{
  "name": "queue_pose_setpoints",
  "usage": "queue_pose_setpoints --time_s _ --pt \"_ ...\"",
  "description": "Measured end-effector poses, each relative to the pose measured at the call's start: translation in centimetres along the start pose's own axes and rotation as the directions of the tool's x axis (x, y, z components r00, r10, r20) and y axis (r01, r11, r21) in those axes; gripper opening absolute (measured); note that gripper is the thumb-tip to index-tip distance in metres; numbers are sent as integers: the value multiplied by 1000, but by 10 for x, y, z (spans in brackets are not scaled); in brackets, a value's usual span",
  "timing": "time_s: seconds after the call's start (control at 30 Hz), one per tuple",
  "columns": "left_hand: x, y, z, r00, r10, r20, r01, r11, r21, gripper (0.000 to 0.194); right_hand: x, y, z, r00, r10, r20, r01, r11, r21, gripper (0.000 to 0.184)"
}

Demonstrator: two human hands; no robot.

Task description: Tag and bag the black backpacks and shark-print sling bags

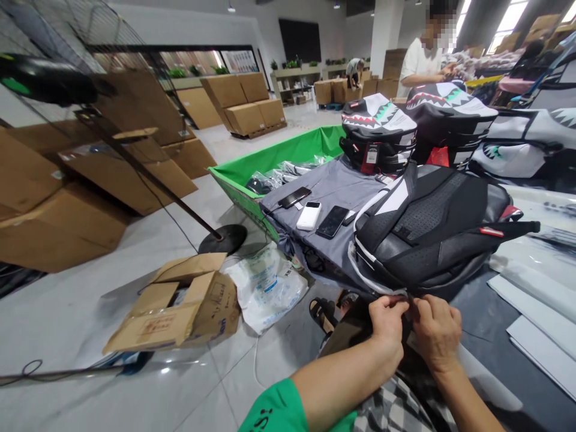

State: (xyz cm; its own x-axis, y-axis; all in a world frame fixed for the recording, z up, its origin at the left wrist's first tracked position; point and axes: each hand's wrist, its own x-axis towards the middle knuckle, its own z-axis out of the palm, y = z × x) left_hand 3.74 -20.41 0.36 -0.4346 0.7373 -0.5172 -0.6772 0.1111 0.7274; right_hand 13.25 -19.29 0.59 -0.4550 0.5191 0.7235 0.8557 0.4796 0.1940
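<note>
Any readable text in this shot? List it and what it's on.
"S!" (partly hidden) on the green sleeve
Too small or blurred to read:
Red print on the cardboard box
Blue print on the white plastic bag
Hang tag on the shark-mouth backpack
Red tag on the black backpack

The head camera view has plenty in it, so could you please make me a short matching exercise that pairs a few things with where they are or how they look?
Things:
1. White power bank
2. Cardboard box
3. Green tub

Places and states:
A. Holding plastic bags
B. Lying on a grey cloth
C. On the floor, flaps open

Pairs: 1-B, 2-C, 3-A
</note>
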Motion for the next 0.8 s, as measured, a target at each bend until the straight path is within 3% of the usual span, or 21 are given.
queue_pose_setpoints --time_s 0.1,0.2,0.37,0.5,0.6,0.7,0.8 --pt "-4 10 3 997 7 81 -8 1000 18 19 0 -2 -8 992 -74 101 75 997 -9 14" --pt "-11 18 9 991 1 134 -2 1000 9 19 1 -8 -12 987 -61 150 62 998 -5 13" --pt "-32 30 2 976 -91 198 80 995 61 25 8 -12 -12 998 33 59 -30 998 -48 12" --pt "-34 30 -16 983 -10 185 8 1000 11 30 10 -8 -11 998 67 -18 -67 998 -6 19" --pt "-23 19 -18 977 -5 214 11 999 -31 30 9 -6 -13 987 161 16 -162 980 113 23" --pt "-9 6 -9 927 -73 368 129 983 -128 39 9 -1 -14 941 302 150 -336 883 328 35" --pt "1 -2 -1 859 -115 499 222 962 -161 46 10 9 -13 826 434 360 -563 677 474 43"
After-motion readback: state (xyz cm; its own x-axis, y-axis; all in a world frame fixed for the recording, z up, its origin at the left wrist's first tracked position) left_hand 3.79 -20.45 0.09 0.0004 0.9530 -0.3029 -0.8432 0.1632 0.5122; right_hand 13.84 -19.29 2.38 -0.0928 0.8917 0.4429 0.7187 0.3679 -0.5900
